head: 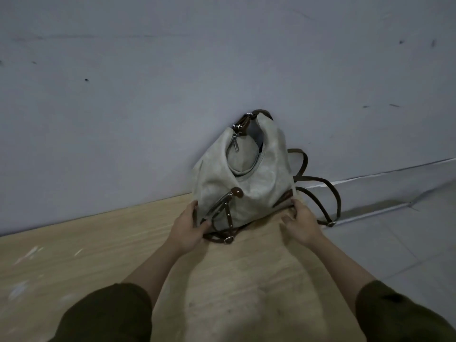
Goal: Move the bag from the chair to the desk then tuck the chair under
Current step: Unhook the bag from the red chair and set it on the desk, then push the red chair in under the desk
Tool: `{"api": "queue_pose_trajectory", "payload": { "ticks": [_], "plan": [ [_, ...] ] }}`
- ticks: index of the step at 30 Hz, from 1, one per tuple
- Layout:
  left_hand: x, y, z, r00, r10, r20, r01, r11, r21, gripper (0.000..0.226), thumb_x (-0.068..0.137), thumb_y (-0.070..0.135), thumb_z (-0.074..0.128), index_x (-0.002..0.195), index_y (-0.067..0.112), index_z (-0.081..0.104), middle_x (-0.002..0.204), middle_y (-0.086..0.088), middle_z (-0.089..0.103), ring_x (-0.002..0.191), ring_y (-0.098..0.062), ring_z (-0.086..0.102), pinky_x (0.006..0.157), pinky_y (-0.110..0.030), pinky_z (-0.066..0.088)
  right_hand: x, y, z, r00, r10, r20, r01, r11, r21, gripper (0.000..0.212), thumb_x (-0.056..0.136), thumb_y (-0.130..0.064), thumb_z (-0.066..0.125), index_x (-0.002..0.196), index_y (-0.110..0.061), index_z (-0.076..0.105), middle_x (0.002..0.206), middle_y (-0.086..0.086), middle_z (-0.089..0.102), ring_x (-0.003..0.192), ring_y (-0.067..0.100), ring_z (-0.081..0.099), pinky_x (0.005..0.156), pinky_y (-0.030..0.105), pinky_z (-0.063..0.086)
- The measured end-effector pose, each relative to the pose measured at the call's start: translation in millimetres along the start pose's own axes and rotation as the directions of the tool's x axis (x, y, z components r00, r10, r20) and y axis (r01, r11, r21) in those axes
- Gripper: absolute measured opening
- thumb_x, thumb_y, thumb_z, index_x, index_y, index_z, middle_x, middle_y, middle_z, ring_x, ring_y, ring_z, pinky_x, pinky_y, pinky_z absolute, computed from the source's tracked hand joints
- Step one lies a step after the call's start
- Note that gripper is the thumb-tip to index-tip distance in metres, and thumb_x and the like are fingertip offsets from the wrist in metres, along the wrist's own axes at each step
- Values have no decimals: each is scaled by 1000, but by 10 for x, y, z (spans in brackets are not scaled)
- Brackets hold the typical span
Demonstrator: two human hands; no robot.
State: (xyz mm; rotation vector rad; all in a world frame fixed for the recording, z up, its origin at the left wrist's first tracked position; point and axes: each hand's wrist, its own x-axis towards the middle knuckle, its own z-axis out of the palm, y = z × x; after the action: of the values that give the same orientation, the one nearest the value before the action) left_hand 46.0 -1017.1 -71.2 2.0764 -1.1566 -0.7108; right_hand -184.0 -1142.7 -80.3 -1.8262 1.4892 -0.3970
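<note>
A pale grey bag (246,174) with brown straps and metal buckles stands upright on the wooden desk (98,243), its back leaning against the wall. My left hand (190,228) grips the bag's lower left corner, thumb on the front near a buckle strap. My right hand (299,223) holds the lower right corner, fingers curled at the bag's bottom edge. Brown shoulder straps (323,193) loop out to the right past the desk's edge. The chair is not in view.
A plain grey wall (172,82) rises directly behind the desk. The desk's right edge runs diagonally near the bag. Grey floor (394,243) lies to the right. Pale smudges mark the desk surface at the left.
</note>
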Motion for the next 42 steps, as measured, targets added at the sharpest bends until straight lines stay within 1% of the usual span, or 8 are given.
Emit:
{"api": "queue_pose_trajectory", "payload": {
  "ticks": [7, 11, 16, 22, 27, 31, 39, 42],
  "plan": [
    [-369, 19, -106, 1000, -2, 22, 2, 1000, -5, 42, 80, 10, 63, 120, 3, 51, 121, -16, 61, 109, -29, 58, 88, -29, 42, -501, -297, -36, 995, -92, 23, 93, 996, -19, 30, 87, -9, 54, 117, -4, 54, 120, 17, 58, 109, 29, 54, 84, 26, 37],
    [-646, 19, -74, 992, 45, 121, -41, 999, -34, 38, 81, 8, 62, 118, 1, 52, 122, -17, 60, 111, -28, 57, 87, -23, 39, -891, -379, 4, 996, -85, -11, 85, 996, -2, 22, 87, -10, 55, 106, -2, 61, 111, 16, 64, 104, 29, 58, 89, 31, 44],
    [-1029, -25, -42, 974, 107, 201, -91, 992, -88, 31, 82, 8, 62, 112, 3, 58, 113, -14, 63, 95, -20, 58, 85, -23, 43, -1357, -431, 211, 994, -96, 47, 95, 995, 30, 20, 86, -8, 54, 103, -4, 65, 106, 14, 67, 99, 24, 60, 84, 23, 44],
    [-1519, -366, -203, 987, 26, 159, -4, 991, -137, 26, 81, 4, 60, 107, 1, 60, 96, -8, 61, 82, -19, 58, 60, -2, 41, -1645, -643, 761, 952, -235, 197, 242, 970, -12, 18, 84, -5, 56, 95, -4, 69, 99, 15, 71, 83, 15, 59, 72, 11, 37],
    [-1915, -852, -412, 993, -104, 55, 112, 980, -164, 25, 81, 5, 60, 106, 2, 61, 97, -10, 65, 82, -19, 59, 56, -1, 39, -1857, -909, 1247, 873, -353, 337, 386, 922, -35, 17, 83, -6, 55, 94, -5, 70, 98, 14, 72, 85, 17, 61, 79, 18, 41],
    [-2293, -1203, -549, 977, -211, -30, 199, 954, -223, 25, 82, 3, 58, 106, -1, 61, 94, -11, 62, 78, -20, 58, 48, 0, 39, -2077, -1100, 1627, 788, -426, 444, 502, 863, -62, 18, 83, -6, 55, 94, -4, 70, 98, 14, 71, 82, 15, 56, 69, 12, 33],
    [-3153, -1735, -774, 887, -418, -194, 331, 871, -363, 22, 82, 2, 57, 104, -1, 62, 78, -5, 61, 58, -2, 54, 42, -2, 36, -2695, -1265, 2177, 586, -528, 615, 689, 724, -36, 19, 83, -5, 55, 95, -4, 69, 98, 16, 71, 85, 19, 59, 69, 14, 34],
    [-3583, -1828, -859, 851, -449, -272, 336, 864, -375, 21, 82, 2, 58, 103, -2, 62, 83, -11, 61, 61, -6, 54, 48, -3, 40, -3026, -1266, 2292, 515, -543, 663, 737, 676, -18, 19, 83, -5, 55, 96, -4, 69, 99, 16, 71, 92, 26, 63, 75, 20, 38]
  ]
}}
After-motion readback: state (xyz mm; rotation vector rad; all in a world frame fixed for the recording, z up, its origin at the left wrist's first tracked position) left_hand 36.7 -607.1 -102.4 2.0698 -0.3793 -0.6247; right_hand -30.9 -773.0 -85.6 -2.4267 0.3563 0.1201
